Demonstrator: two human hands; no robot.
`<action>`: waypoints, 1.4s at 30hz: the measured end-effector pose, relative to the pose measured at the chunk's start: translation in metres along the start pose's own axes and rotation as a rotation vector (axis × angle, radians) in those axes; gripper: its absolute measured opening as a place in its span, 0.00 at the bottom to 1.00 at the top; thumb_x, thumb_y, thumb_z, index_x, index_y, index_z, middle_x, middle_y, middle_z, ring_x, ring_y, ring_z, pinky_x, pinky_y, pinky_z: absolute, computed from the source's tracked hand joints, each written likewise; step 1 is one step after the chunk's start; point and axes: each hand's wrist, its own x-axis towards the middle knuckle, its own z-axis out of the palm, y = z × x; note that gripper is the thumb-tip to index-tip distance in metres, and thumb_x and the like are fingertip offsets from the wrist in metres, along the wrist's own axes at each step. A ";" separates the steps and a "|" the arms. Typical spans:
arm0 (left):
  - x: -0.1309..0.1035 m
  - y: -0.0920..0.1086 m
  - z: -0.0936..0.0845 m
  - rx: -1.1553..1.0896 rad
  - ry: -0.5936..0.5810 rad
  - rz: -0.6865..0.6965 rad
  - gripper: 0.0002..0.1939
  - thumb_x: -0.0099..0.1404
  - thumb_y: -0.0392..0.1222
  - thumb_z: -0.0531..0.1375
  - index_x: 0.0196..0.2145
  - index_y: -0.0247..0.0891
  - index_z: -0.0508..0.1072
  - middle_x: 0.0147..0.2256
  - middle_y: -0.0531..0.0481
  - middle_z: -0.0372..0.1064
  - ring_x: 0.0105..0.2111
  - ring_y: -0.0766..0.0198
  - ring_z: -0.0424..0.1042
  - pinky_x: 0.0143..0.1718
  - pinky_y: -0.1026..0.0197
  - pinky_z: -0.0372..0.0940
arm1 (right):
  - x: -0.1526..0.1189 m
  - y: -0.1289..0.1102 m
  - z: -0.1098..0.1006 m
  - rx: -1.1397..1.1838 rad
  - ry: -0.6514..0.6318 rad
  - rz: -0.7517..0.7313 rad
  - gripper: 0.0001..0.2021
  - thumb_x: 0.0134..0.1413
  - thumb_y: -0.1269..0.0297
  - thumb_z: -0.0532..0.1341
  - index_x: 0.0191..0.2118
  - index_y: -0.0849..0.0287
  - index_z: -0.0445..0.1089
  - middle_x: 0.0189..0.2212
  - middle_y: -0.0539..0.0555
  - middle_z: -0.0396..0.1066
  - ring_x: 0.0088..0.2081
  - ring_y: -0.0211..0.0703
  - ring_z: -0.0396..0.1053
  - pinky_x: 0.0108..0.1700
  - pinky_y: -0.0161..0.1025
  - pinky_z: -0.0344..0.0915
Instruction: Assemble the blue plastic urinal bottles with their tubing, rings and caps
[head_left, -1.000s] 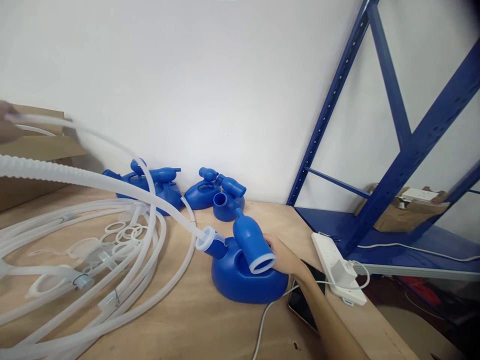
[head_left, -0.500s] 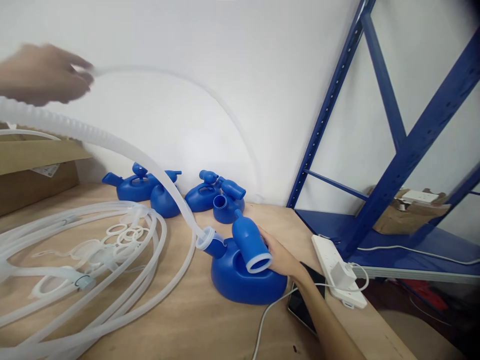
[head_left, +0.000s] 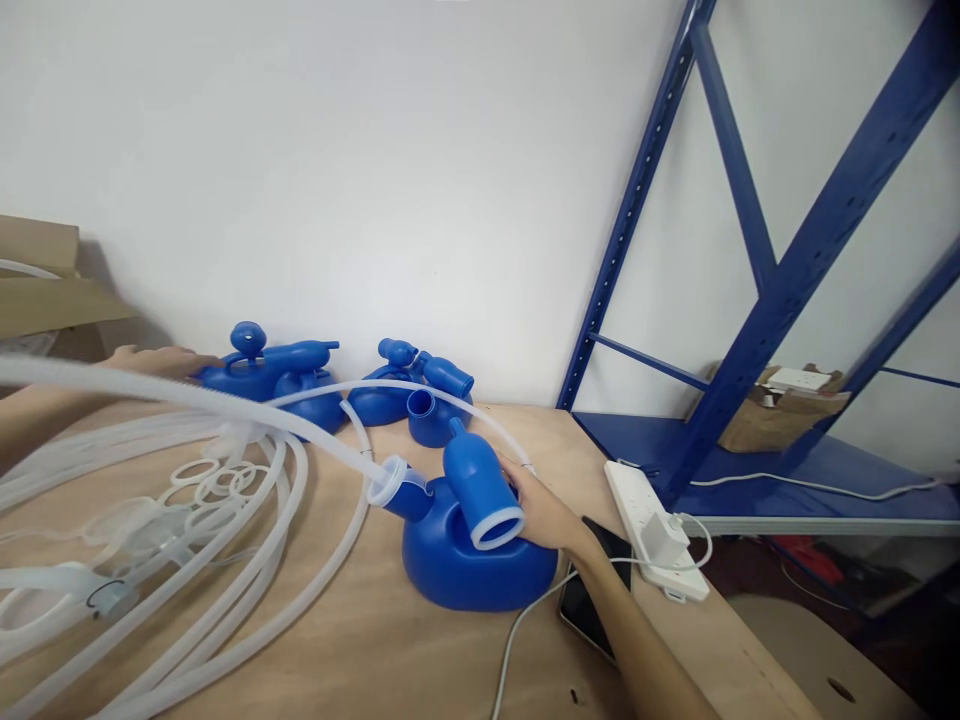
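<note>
My right hand (head_left: 536, 505) is closed at the handle of a blue plastic urinal bottle (head_left: 472, 585); its fingers are partly hidden behind the blue funnel piece (head_left: 478, 480) with a white rim, which sits tilted over that handle. Into the bottle's neck, ringed by a white collar (head_left: 386, 485), runs a whitish ribbed hose (head_left: 225, 408). At the back left, my left hand (head_left: 161, 362) stretches its fingers over the end of another blue bottle (head_left: 244, 380); a firm hold does not show. A thin clear tube (head_left: 420, 385) arcs behind the near bottle.
Coiled clear tubes (head_left: 277, 540) and several white rings (head_left: 199, 475) cover the table's left side. More blue bottles (head_left: 431, 425) stand by the wall. A cardboard box (head_left: 60, 305) is far left. On the right are a phone (head_left: 589, 610), a power strip (head_left: 652, 540) and a blue rack (head_left: 757, 310).
My left hand has let go of the raised thin tube and come down to the back-left bottle. The tube has dropped lower. My right hand stays on its bottle; the view has turned slightly right.
</note>
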 end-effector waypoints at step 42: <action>0.046 0.244 0.293 0.356 -0.535 1.090 0.27 0.76 0.37 0.47 0.69 0.46 0.60 0.45 0.40 0.73 0.44 0.52 0.74 0.48 0.53 0.63 | -0.014 0.017 -0.004 -0.322 0.020 -0.172 0.56 0.44 0.47 0.74 0.75 0.46 0.45 0.69 0.60 0.58 0.66 0.68 0.60 0.66 0.61 0.60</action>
